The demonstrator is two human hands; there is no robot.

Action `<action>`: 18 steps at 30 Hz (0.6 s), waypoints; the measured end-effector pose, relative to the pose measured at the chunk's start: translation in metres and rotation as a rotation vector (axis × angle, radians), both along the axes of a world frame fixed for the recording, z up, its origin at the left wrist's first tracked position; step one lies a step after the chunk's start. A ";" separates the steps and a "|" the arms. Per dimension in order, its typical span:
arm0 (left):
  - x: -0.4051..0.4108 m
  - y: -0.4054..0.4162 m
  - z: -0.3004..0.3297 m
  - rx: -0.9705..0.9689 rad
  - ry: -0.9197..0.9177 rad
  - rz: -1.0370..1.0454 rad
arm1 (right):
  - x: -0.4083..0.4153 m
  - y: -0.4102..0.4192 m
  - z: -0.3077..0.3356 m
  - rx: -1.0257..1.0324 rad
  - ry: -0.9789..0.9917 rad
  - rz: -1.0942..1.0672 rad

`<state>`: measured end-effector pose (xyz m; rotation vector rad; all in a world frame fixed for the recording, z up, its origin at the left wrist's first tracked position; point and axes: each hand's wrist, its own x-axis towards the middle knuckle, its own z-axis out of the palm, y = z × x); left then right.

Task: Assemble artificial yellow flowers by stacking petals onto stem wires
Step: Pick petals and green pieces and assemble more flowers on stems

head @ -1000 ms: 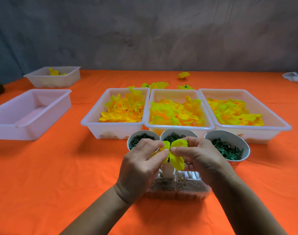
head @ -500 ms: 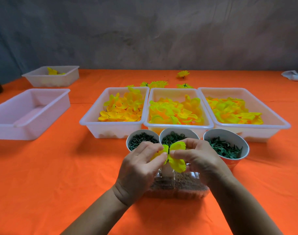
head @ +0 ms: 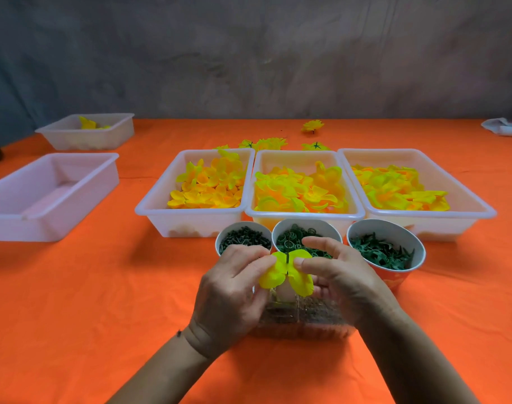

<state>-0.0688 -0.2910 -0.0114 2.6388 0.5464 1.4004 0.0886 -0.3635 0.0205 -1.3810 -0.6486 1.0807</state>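
Observation:
A yellow-green petal piece (head: 286,272) sits on a thin dark stem wire (head: 286,258) that pokes up through its middle, above a clear plastic holder (head: 301,319). My left hand (head: 234,293) pinches the petal's left lobe with thumb and fingers. My right hand (head: 339,275) presses on the right lobe with its thumb, the other fingers spread above. Three white trays of yellow petals stand behind: left (head: 149,205), middle (head: 304,212), right (head: 482,211).
Three cups hold dark green parts: left (head: 243,228), middle (head: 307,224), right (head: 418,246). An empty tray (head: 74,182) and a farther tray (head: 103,132) with a few petals stand at left. Finished flowers (head: 266,142) lie behind the trays. A white cloth (head: 502,126) lies far right.
Both hands have pushed the petal piece lower on the wire, so the wire tip now shows above it. My right fingers have lifted and spread.

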 end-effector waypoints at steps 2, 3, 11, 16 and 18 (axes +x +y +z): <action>-0.002 -0.003 0.003 -0.107 -0.043 -0.045 | 0.000 0.000 0.000 0.009 -0.004 0.008; -0.003 -0.005 0.006 -0.155 -0.067 -0.072 | 0.000 0.000 0.000 0.010 -0.009 0.013; 0.017 -0.008 0.018 -0.405 -0.209 -0.050 | 0.000 -0.002 0.001 0.000 -0.088 0.021; 0.024 -0.001 0.012 -0.703 -0.252 -0.127 | 0.000 -0.003 0.002 -0.020 -0.101 0.031; 0.023 0.002 0.012 -0.722 -0.215 -0.135 | 0.001 -0.003 0.002 -0.015 -0.115 0.038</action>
